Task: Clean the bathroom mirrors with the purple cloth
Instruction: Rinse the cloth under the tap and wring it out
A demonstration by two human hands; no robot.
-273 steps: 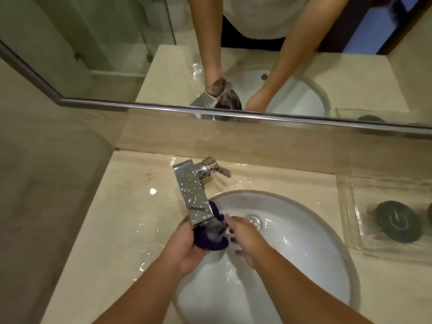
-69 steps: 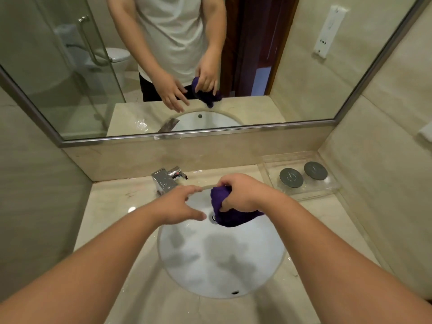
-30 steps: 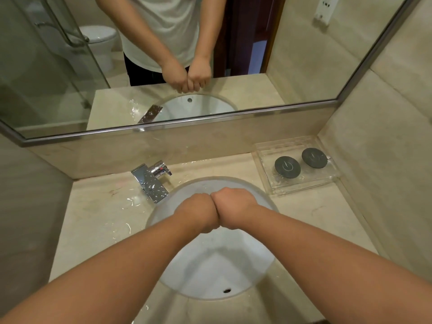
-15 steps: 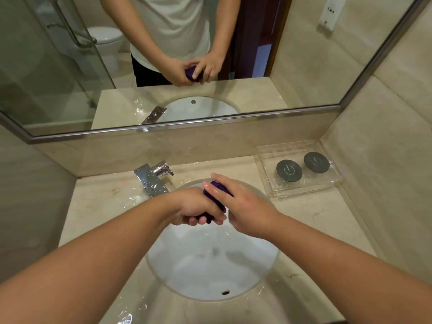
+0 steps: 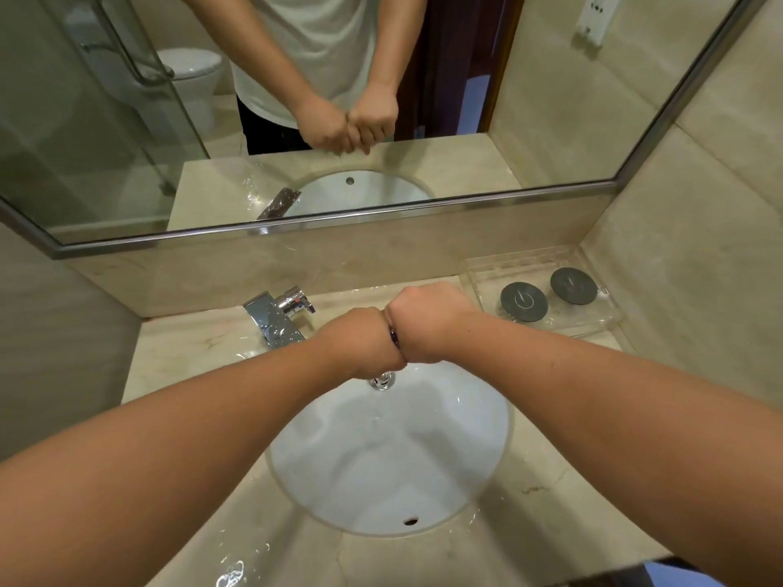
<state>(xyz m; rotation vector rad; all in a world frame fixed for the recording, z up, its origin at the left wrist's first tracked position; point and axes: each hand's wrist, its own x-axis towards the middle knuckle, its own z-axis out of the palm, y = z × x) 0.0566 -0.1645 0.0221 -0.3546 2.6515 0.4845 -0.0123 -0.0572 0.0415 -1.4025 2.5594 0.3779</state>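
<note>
Both fists are clenched and pressed knuckle to knuckle over the back of the basin: the left hand (image 5: 360, 341) and the right hand (image 5: 428, 322) share one grip on the purple cloth (image 5: 394, 335), of which only a dark sliver shows in the seam between them; the rest is hidden inside the fists. Directly beneath the fists lies the chrome drain (image 5: 382, 380) of the round white sink (image 5: 445, 459), set into the middle of the beige stone surface (image 5: 178, 353). Just left of the hands, at the surface's back edge, stands a chrome faucet (image 5: 277, 319), beaded with drops. Water lies pooled on the surface around the sink's rim. At the back right corner sits a clear tray (image 5: 487, 273) with two dark round discs (image 5: 523, 301). Above the back edge the framed mirror (image 5: 551, 99) reflects the joined fists and a pale shirt.
</note>
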